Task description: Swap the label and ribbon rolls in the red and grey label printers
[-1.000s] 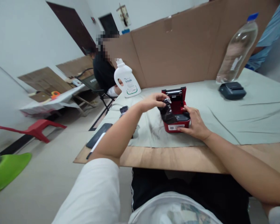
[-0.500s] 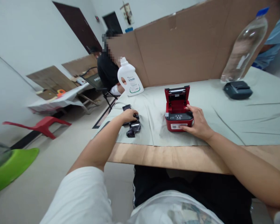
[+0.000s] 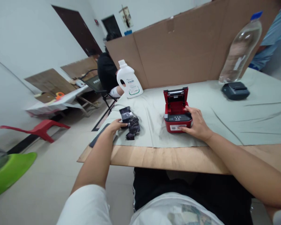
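A small red printer (image 3: 176, 123) with its lid open stands on the grey cloth (image 3: 224, 125). My right hand (image 3: 196, 125) grips its front right corner, thumb on the black top panel. My left hand (image 3: 115, 126) lies at the table's left edge, with curled fingers pinching a black packet (image 3: 125, 113) that tilts up. A crumpled black wrapper (image 3: 132, 128) lies just right of that hand.
A white detergent bottle (image 3: 128, 79) stands by the cardboard partition (image 3: 189, 50). A clear plastic bottle (image 3: 240, 53) and a black device (image 3: 235, 90) are far right. A dark phone (image 3: 98, 136) lies at the table's left corner. A person sits behind; a red stool (image 3: 41, 129) is on the floor.
My left hand carried the black wrapper away from the printer, put it down on the cloth at the left, and now pinches the black packet there. My right hand stayed on the printer.
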{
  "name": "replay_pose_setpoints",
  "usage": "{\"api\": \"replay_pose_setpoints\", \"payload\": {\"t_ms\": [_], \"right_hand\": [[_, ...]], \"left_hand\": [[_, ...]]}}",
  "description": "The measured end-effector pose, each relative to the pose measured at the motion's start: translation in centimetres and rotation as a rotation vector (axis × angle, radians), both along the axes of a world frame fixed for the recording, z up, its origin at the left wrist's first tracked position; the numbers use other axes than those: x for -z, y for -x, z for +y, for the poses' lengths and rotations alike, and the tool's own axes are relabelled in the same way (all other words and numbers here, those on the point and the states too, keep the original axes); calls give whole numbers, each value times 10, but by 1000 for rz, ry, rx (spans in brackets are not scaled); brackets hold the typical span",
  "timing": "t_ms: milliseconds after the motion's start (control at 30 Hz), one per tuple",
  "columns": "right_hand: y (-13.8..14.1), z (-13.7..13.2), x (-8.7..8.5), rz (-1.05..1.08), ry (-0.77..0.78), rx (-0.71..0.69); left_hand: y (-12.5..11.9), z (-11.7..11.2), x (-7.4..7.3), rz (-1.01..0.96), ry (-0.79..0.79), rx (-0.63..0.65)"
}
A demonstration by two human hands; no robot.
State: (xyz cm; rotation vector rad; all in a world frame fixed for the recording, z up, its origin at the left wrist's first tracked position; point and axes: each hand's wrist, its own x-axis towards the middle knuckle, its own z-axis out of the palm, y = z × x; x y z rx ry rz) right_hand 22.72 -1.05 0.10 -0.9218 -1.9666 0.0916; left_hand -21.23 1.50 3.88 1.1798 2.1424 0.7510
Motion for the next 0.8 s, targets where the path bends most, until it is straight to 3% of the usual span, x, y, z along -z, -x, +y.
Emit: {"api": "replay_pose_setpoints", "payload": {"t_ms": [133, 367, 533, 600, 667, 800], "right_hand": [[0, -1, -1, -23, 7, 8], [0, -6, -6, -36, 41, 17], [1, -5, -4, -26, 41, 20], [2, -4, -4, -23, 41, 17], [3, -4, -3, -16, 39, 12], [1, -4, -4, 5, 26, 2]], "left_hand": [[4, -6, 0, -96, -27, 115], [17, -15, 2, -6, -178, 189], [12, -19, -23, -88, -356, 84], [-8, -19, -38, -152, -471, 108], [-44, -16, -50, -190, -586, 196], [-139, 0, -52, -290, -699, 428]]}}
